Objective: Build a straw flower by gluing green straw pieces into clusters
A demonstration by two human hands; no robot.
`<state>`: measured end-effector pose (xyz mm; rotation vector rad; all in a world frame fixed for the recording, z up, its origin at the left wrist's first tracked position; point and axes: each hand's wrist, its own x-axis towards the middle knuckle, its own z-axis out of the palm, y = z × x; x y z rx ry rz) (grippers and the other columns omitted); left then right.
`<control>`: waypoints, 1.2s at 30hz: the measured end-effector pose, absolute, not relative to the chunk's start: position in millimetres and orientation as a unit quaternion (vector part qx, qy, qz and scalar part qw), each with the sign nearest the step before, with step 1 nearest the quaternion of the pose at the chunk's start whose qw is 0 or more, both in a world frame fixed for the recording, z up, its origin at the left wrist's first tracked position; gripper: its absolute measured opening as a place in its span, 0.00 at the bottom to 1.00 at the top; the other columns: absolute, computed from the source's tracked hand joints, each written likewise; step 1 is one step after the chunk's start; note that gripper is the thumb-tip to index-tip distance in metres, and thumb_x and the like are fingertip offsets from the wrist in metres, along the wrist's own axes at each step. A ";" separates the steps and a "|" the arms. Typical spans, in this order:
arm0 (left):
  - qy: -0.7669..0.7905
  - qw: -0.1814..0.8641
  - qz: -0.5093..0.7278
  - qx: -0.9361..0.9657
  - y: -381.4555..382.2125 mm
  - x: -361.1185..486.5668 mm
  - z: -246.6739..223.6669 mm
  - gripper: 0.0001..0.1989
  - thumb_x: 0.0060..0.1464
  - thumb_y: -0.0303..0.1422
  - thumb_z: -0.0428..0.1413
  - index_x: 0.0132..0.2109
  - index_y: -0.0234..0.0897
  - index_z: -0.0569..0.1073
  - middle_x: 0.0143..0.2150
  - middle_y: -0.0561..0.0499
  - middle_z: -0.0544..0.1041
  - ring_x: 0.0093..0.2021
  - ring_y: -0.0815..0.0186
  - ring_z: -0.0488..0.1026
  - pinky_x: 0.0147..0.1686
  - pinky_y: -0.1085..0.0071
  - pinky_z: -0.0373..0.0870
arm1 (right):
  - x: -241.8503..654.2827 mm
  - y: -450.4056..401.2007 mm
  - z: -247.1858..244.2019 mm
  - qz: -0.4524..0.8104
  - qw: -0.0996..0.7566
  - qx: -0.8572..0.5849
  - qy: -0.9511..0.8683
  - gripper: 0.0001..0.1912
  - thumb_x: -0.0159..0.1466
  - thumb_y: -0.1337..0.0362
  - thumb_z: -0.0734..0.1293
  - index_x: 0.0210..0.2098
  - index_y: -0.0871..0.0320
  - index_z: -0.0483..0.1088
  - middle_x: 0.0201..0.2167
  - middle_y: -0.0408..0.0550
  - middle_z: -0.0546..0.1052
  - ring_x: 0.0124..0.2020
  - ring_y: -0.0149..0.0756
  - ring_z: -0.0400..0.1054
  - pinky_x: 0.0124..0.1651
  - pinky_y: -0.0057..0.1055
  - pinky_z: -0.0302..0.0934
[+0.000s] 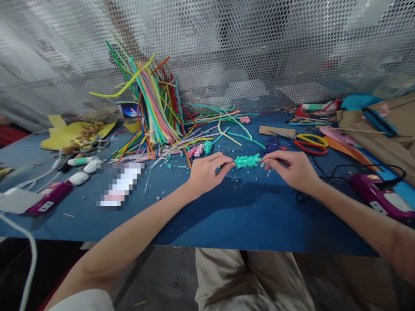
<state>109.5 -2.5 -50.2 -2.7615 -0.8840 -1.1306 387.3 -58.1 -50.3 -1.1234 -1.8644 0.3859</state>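
Observation:
A turquoise pipe-cleaner sprig [247, 161], made of short fuzzy pieces in a row, is held level above the blue table [207, 229]. My left hand [209, 175] pinches its left end between thumb and fingers. At the right end, the fingertips of my right hand [292, 168] are closed on it; their exact grip is too small to make out. Just behind the left hand lie a pink-and-white fuzzy sprig [196, 150] and a turquoise fuzzy piece [208, 147]. A dark blue item [274, 147] sits partly hidden behind my right hand.
A tall bundle of coloured pipe cleaners [155, 108] stands at the back left, with loose ones around it. Scissors [308, 142] lie right. Purple power strips [53, 198] flank both sides, with cables. A blurred-out rectangle [121, 185] lies left. Perforated metal [207, 52] rises behind.

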 end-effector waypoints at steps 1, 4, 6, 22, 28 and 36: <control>-0.287 0.015 -0.364 -0.886 -2.1 109.4 -50.2 0.08 0.66 0.37 0.56 0.43 0.40 0.78 0.39 0.54 0.81 0.35 0.72 0.77 0.31 0.76 0.66 | 389.5 -58.2 -49.0 0.139 0.485 -0.463 -0.729 0.08 0.69 0.61 0.66 0.39 0.52 0.79 0.28 0.43 0.81 0.30 0.35 0.77 0.34 0.32 0.72; -0.291 0.014 -0.364 -0.885 -1.8 109.2 -50.2 0.08 0.66 0.37 0.56 0.43 0.40 0.78 0.39 0.54 0.81 0.34 0.72 0.77 0.29 0.76 0.65 | 393.0 -59.0 -46.4 0.100 0.567 -0.468 -0.670 0.06 0.67 0.62 0.68 0.39 0.51 0.79 0.29 0.43 0.81 0.30 0.36 0.77 0.34 0.33 0.73; -0.292 0.010 -0.362 -0.885 -2.4 109.4 -50.3 0.09 0.66 0.37 0.55 0.43 0.40 0.79 0.39 0.53 0.82 0.34 0.72 0.77 0.29 0.76 0.65 | 392.4 -59.7 -45.9 0.072 0.570 -0.455 -0.680 0.04 0.65 0.62 0.70 0.39 0.51 0.79 0.31 0.43 0.81 0.31 0.36 0.77 0.36 0.34 0.73; -0.285 -0.005 -0.324 -0.902 -14.4 114.4 -47.4 0.12 0.68 0.39 0.52 0.44 0.40 0.79 0.37 0.52 0.81 0.30 0.73 0.75 0.30 0.75 0.65 | 394.2 -56.9 -50.8 -0.167 0.408 -0.310 -0.843 0.11 0.64 0.69 0.71 0.46 0.52 0.75 0.40 0.47 0.79 0.38 0.35 0.73 0.43 0.34 0.70; -0.278 -0.011 -0.318 -0.906 -15.2 114.9 -47.2 0.12 0.68 0.38 0.52 0.44 0.40 0.79 0.37 0.52 0.81 0.31 0.72 0.75 0.30 0.75 0.65 | 392.9 -60.4 -49.5 -0.185 0.399 -0.306 -0.844 0.10 0.64 0.68 0.71 0.44 0.49 0.76 0.38 0.45 0.80 0.36 0.36 0.72 0.42 0.35 0.70; -0.270 -0.047 -0.324 -0.906 -13.5 114.4 -48.9 0.12 0.68 0.37 0.52 0.45 0.40 0.79 0.37 0.52 0.81 0.33 0.72 0.76 0.33 0.75 0.67 | 398.7 -60.0 -52.6 -0.197 0.411 -0.289 -0.842 0.12 0.62 0.67 0.73 0.45 0.46 0.77 0.39 0.41 0.80 0.36 0.35 0.70 0.41 0.35 0.70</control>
